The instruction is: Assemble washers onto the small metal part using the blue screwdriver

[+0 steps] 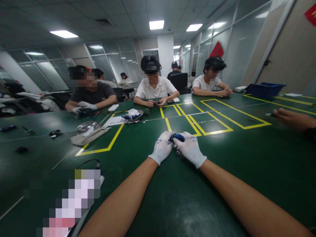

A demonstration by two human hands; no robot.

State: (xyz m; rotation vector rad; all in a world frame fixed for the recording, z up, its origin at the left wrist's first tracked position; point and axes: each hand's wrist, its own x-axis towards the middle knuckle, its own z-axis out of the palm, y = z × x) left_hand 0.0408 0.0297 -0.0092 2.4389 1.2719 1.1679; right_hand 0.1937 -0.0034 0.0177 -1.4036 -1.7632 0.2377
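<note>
Both of my hands wear white gloves with blue print on the backs and meet over the green table. My left hand (161, 146) is closed, its fingers curled around a small dark part (172, 138). My right hand (191, 148) comes against it from the other side, with blue showing at its fingers. These fingers are bent in and closed on the same dark part, which they mostly hide. Just below sit small shiny round metal pieces (177, 151); whether they join the held part I cannot tell.
Yellow tape outlines (217, 132) mark the green table (153, 210). To the left lie a beige cloth (89, 138), a metal bowl (87, 126) and a metal plate (140, 115) with blue-white cloth. A blue bin (266, 89) stands far right. Several people sit around; another person's hand (293, 119) reaches in right.
</note>
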